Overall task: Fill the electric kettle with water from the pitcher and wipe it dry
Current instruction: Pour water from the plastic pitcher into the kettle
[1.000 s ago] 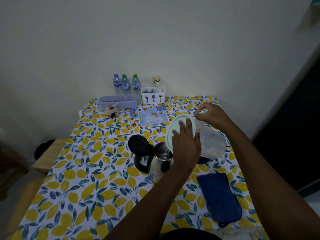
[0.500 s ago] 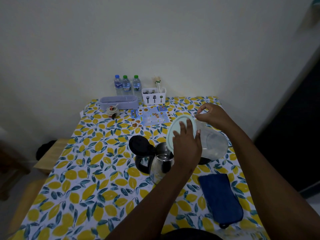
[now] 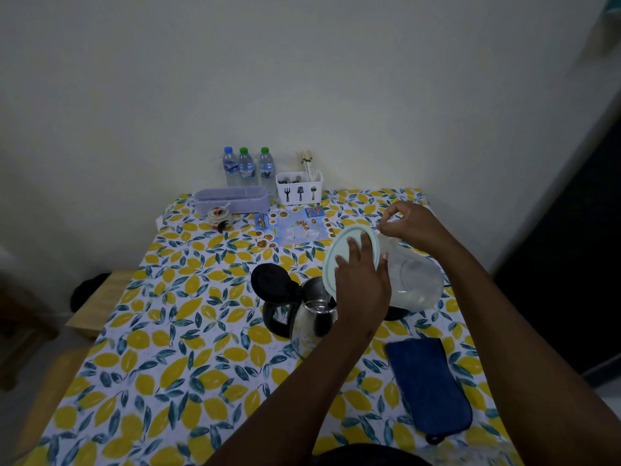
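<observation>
A steel electric kettle [image 3: 311,322] with a black handle stands mid-table, its black lid [image 3: 270,283] flipped open to the left. A clear plastic pitcher [image 3: 415,280] is tipped sideways over the kettle's mouth, its pale green lid [image 3: 342,252] facing the kettle. My left hand [image 3: 361,280] presses flat against that lid. My right hand [image 3: 408,223] grips the pitcher's handle from above. A folded dark blue cloth [image 3: 428,385] lies on the table to the right of the kettle. The kettle's black base [image 3: 396,314] peeks out under the pitcher.
The table wears a lemon-print cloth [image 3: 168,348]. At the back stand three water bottles [image 3: 247,166], a white cutlery caddy [image 3: 299,188], a lilac box [image 3: 232,200], a small jar [image 3: 218,216] and a printed leaflet [image 3: 292,227]. A wooden bench [image 3: 97,304] sits left.
The pitcher has tipped a little further and lifted slightly; both hands keep their hold. The kettle and cloth have not moved.
</observation>
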A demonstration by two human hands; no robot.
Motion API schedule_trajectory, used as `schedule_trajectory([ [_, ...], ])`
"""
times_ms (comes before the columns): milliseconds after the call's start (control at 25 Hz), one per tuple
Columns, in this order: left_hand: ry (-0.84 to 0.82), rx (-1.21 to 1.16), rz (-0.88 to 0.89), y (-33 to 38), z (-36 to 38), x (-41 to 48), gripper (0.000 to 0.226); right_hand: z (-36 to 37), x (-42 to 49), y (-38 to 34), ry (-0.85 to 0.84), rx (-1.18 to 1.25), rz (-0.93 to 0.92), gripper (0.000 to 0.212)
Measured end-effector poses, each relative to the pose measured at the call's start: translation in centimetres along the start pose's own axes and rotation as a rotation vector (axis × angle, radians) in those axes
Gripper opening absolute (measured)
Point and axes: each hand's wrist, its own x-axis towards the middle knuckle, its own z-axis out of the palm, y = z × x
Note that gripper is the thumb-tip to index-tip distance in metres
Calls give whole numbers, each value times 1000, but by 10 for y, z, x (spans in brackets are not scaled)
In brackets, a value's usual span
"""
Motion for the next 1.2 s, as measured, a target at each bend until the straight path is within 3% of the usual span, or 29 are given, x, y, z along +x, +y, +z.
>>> schedule_trajectory([
  [880,-13,28,67,-6,1,9,57,0,-1,8,37,56,31,17],
  [1200,-139,438,166,-2,37,15,58,7,-13,78,119,323,174,12],
])
